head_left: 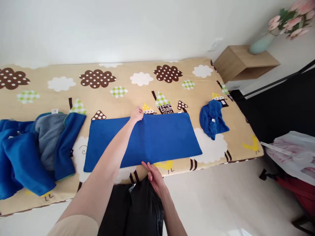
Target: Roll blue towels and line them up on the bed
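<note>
The blue towel (169, 137) lies flat mid-frame on the bed (95, 100), left hand (137, 114) pinched on its upper edge, right hand (154, 174) at its lower edge, fingers loosely apart, and I'd line both up along the middle crease (144, 139) for smoothness.

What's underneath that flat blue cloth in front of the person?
The blue cloth lies on a beige patterned sheet. A printed house shows past its far edge, a yellow bird past its near edge. Whatever pattern lies directly underneath is covered.
</note>
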